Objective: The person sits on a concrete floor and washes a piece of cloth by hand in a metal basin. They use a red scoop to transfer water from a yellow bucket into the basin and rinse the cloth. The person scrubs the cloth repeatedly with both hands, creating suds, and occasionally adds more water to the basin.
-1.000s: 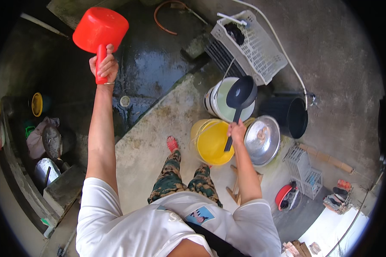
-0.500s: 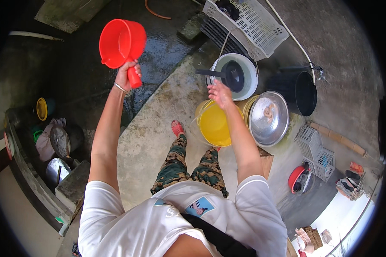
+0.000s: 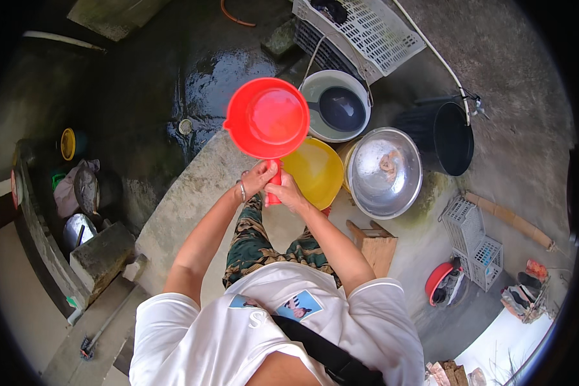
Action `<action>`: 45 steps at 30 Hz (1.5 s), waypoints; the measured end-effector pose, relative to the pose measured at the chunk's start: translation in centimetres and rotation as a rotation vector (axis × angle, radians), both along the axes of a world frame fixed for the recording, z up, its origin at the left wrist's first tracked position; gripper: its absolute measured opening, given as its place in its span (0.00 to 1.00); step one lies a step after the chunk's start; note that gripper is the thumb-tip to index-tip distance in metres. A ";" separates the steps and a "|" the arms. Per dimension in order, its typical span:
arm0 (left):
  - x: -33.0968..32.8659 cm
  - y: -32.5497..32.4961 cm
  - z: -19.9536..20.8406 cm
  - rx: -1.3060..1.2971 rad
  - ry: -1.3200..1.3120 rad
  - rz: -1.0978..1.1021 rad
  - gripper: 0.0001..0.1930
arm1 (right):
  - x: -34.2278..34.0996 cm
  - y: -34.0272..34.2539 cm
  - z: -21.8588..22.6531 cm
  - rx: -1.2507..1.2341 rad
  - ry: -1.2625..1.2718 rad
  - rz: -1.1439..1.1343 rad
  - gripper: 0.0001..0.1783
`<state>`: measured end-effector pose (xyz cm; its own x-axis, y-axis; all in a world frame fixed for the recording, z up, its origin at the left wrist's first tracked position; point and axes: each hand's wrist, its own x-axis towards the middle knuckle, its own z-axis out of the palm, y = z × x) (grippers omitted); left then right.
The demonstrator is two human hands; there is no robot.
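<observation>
A red plastic water dipper (image 3: 270, 122) is held out in front of me by its handle. My left hand (image 3: 258, 179) grips the upper part of the handle from one side, a bracelet on its wrist. From the other side my right hand (image 3: 289, 192) has its fingers closed round the same handle, just below. Partly behind the dipper's cup stands a yellow bucket (image 3: 321, 175). A white bucket (image 3: 365, 116) beyond it holds a dark dipper (image 3: 342, 109), whose handle is partly hidden behind the red cup.
Right of the yellow bucket, a shiny metal lid (image 3: 387, 183) covers another yellow container. A black bin (image 3: 453, 138), a wooden stool (image 3: 374, 248) and grey crates (image 3: 466, 225) stand to the right. Wet dark floor with a drain (image 3: 185, 127) lies beyond the concrete ledge (image 3: 193, 174).
The red dipper has come from the upper left down to the middle in my left hand. My right hand has left the dark dipper's side and closed on the red handle.
</observation>
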<state>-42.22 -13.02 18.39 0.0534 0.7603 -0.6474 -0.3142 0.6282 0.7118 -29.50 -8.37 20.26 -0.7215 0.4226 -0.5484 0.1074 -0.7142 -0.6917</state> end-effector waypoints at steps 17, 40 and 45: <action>5.4 -11.2 -9.6 -0.148 0.177 0.437 0.11 | 16.5 -5.6 -21.5 1.022 -1.442 0.454 0.15; -3.1 -3.3 4.8 0.071 -0.118 0.462 0.34 | 4.9 -0.8 2.2 -0.104 -0.007 0.137 0.12; -14.1 -2.3 6.2 0.379 -0.441 0.655 0.27 | -8.4 -1.4 4.4 0.142 0.059 0.038 0.12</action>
